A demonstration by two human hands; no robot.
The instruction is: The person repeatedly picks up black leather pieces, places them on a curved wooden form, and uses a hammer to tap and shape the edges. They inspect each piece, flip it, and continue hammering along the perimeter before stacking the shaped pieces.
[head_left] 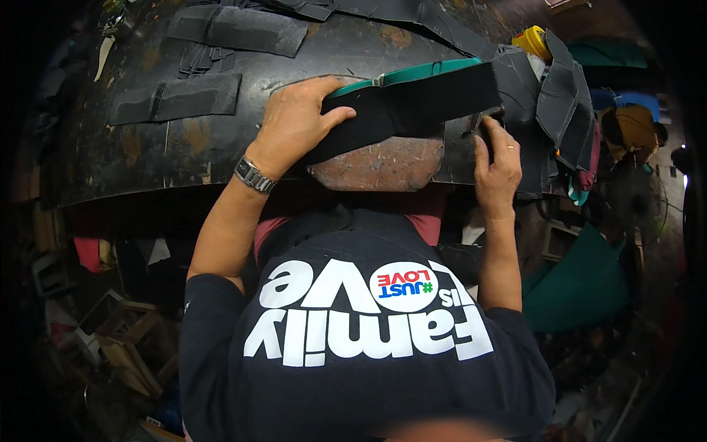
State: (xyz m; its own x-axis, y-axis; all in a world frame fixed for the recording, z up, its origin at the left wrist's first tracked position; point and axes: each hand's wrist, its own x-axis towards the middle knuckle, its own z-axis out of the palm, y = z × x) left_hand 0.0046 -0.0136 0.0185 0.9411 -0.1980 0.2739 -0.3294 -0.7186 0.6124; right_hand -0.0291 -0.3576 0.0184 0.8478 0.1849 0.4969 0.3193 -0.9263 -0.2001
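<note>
My left hand [296, 124], with a metal-band watch at the wrist, is closed on the left end of a long black folded piece [434, 102] with a green inner side. Its thumb presses the black face, and the fingers go behind, out of sight. The piece stands tilted on its edge, and its green lining shows along the top. To the right, my right hand [498, 163] has thumb and fingers curled toward a small dark object [489, 114] by the piece's right end. What that object is I cannot make out. Below the piece lies a worn reddish-brown slab [379, 166] at the table's near edge.
The dark table [88, 158] bears flat black pieces [177, 97] at left and a pile of black pieces [258, 31] behind. More black sheets [563, 96] are heaped at right near a yellow container [532, 43]. Green material [578, 283] lies below right; wooden frames [132, 342] stand lower left.
</note>
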